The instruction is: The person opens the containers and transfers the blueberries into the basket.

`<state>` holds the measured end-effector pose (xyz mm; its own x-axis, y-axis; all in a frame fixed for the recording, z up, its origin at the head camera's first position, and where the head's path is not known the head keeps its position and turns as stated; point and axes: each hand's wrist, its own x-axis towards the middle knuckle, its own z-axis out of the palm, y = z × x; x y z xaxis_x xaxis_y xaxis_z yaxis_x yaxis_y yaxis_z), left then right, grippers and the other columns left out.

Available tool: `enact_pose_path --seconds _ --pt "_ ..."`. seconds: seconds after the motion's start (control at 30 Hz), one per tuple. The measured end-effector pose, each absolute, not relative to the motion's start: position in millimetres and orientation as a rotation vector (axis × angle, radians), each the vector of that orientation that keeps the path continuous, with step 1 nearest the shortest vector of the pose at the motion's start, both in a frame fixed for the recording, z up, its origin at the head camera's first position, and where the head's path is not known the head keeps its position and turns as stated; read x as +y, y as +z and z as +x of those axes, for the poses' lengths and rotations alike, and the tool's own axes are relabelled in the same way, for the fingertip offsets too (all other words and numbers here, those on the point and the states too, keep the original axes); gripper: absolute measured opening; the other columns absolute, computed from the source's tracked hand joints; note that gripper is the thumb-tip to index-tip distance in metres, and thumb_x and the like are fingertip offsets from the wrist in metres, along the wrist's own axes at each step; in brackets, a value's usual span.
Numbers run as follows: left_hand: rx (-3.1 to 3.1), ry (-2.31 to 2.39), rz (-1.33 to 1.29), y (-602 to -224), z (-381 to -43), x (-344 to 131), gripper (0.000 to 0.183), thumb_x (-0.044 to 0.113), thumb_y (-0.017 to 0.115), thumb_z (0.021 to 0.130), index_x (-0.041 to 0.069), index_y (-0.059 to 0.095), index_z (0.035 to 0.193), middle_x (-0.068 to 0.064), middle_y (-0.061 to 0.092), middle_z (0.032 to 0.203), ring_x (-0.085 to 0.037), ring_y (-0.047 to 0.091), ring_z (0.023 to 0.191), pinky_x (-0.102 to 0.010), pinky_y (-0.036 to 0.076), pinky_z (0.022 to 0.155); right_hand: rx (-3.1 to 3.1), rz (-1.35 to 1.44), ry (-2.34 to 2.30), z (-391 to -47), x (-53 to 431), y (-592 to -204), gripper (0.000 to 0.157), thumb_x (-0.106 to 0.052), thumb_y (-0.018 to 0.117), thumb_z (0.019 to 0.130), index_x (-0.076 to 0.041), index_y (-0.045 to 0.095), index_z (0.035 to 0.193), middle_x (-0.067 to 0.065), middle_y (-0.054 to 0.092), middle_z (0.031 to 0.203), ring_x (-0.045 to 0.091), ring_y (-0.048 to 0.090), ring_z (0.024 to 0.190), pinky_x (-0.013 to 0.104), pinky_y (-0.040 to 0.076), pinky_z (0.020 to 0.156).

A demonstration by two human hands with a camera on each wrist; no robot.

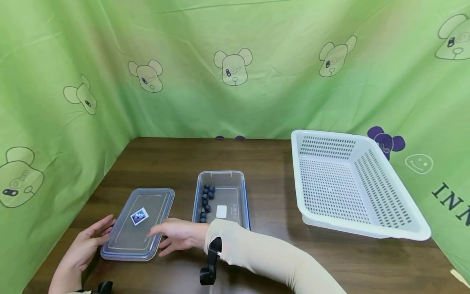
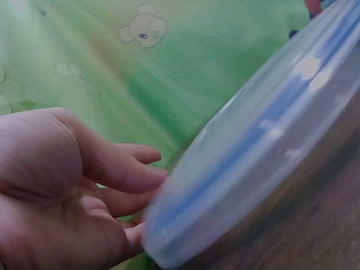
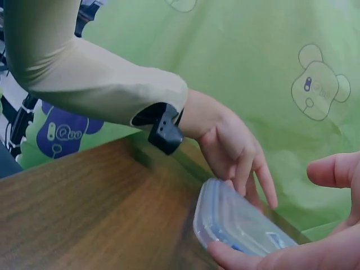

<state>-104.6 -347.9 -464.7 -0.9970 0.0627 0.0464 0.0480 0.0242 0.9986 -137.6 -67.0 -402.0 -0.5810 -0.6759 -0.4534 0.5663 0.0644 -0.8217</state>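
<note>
A clear rectangular lid (image 1: 149,220) with a blue rim and a blue-and-white diamond label lies at the front left of the table. My left hand (image 1: 83,245) is at its left edge, with thumb and fingertips right against the rim in the left wrist view. From the other side comes my right hand (image 1: 180,234). Its index finger reaches over the lid's right edge, and the other fingers spread loosely beside it. Just beyond the right forearm stands a clear plastic box (image 1: 231,192) with several blueberries (image 1: 208,194) along its left wall; the forearm hides its near end.
A large white perforated basket (image 1: 330,183) occupies the table's right side. Behind and around the brown wooden table (image 1: 264,163) hangs a green printed curtain (image 1: 191,102). Black wrist camera mounts (image 1: 210,261) stick out from the wrists.
</note>
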Motion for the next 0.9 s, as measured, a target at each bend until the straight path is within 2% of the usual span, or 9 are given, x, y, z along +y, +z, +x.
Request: enact_pose_path --seconds 0.07,0.1,0.23,0.33,0.43,0.5,0.67,0.77,0.9 --pt "2.393 2.014 0.025 -461.6 -106.9 -346.1 0.058 -0.017 0.056 0.088 0.016 0.059 0.136 0.026 0.062 0.109 0.012 0.055 0.098 -0.010 0.046 0.080 1.385 -0.113 -1.687 -136.5 -66.8 -400.9 0.045 -0.007 0.055 0.091 0.003 0.042 0.133 0.023 0.033 0.149 0.055 0.036 0.130 0.063 0.037 0.103" --pt "2.452 1.925 -0.006 -459.6 -108.3 -344.9 0.058 -0.014 0.057 0.089 0.008 0.053 0.142 0.020 0.064 0.113 0.014 0.053 0.097 -0.009 0.045 0.080 1.376 -0.113 -1.688 -136.1 -66.6 -400.5 0.047 -0.008 0.055 0.092 0.003 0.040 0.135 0.027 0.029 0.151 0.055 0.036 0.131 0.063 0.036 0.104" --pt "2.543 1.647 -0.085 -449.4 -113.9 -340.3 0.064 -0.005 0.054 0.095 -0.021 0.020 0.147 -0.025 0.054 0.138 0.019 0.044 0.097 -0.008 0.041 0.081 1.348 -0.108 -1.691 -135.5 -64.7 -400.0 0.051 -0.007 0.054 0.092 0.004 0.038 0.139 0.034 0.025 0.151 0.054 0.034 0.133 0.064 0.033 0.106" --pt "2.528 1.536 -0.108 -438.8 -116.5 -336.5 0.069 0.000 0.048 0.099 -0.019 0.005 0.149 -0.047 0.023 0.146 -0.009 0.050 0.122 -0.023 0.041 0.098 1.323 -0.117 -1.701 -136.6 -60.7 -398.1 0.044 -0.006 0.052 0.094 0.004 0.040 0.135 0.033 0.026 0.152 0.053 0.029 0.136 0.062 0.031 0.108" --pt "2.518 1.465 -0.146 -426.6 -118.7 -331.8 0.080 0.010 0.047 0.102 -0.014 -0.012 0.150 -0.048 0.012 0.148 -0.049 0.024 0.140 -0.053 0.028 0.112 1.287 -0.125 -1.723 -139.2 -54.7 -392.8 0.026 -0.005 0.049 0.096 0.003 0.044 0.120 0.032 0.025 0.154 0.053 0.027 0.139 0.059 0.029 0.110" --pt "2.523 1.464 -0.176 -418.0 -119.7 -327.2 0.087 0.016 0.049 0.102 -0.009 -0.020 0.149 -0.047 0.006 0.150 -0.059 0.008 0.139 -0.069 0.014 0.109 1.263 -0.139 -1.742 -141.0 -48.6 -387.3 0.034 -0.003 0.047 0.096 0.006 0.039 0.129 0.034 0.019 0.155 0.053 0.024 0.140 0.058 0.028 0.112" --pt "2.606 1.560 -0.203 -400.0 -119.7 -308.8 0.093 0.018 0.054 0.101 -0.001 -0.023 0.151 -0.042 0.008 0.153 -0.059 0.009 0.139 -0.068 0.017 0.109 1.237 -0.209 -1.766 -149.6 -26.9 -373.1 0.070 -0.001 0.044 0.097 0.008 0.005 0.155 0.036 0.015 0.156 0.051 0.021 0.142 0.057 0.026 0.113" --pt "2.588 1.721 -0.159 -394.1 -118.6 -291.9 0.092 0.011 0.054 0.100 0.003 -0.021 0.154 -0.036 0.013 0.155 -0.053 0.014 0.141 -0.065 0.018 0.111 1.284 -0.292 -1.745 -159.9 -8.4 -364.8 0.067 -0.004 0.043 0.099 0.007 0.009 0.155 0.034 0.021 0.155 0.048 0.026 0.141 0.056 0.029 0.112" --pt "2.506 1.902 -0.053 -393.1 -118.7 -264.7 0.087 0.006 0.054 0.099 0.004 -0.011 0.157 -0.026 0.022 0.154 -0.035 0.026 0.137 -0.031 0.030 0.111 1.394 -0.399 -1.711 -178.0 18.9 -354.0 0.061 -0.007 0.041 0.102 0.006 0.015 0.155 0.032 0.031 0.152 0.045 0.034 0.139 0.054 0.036 0.108"
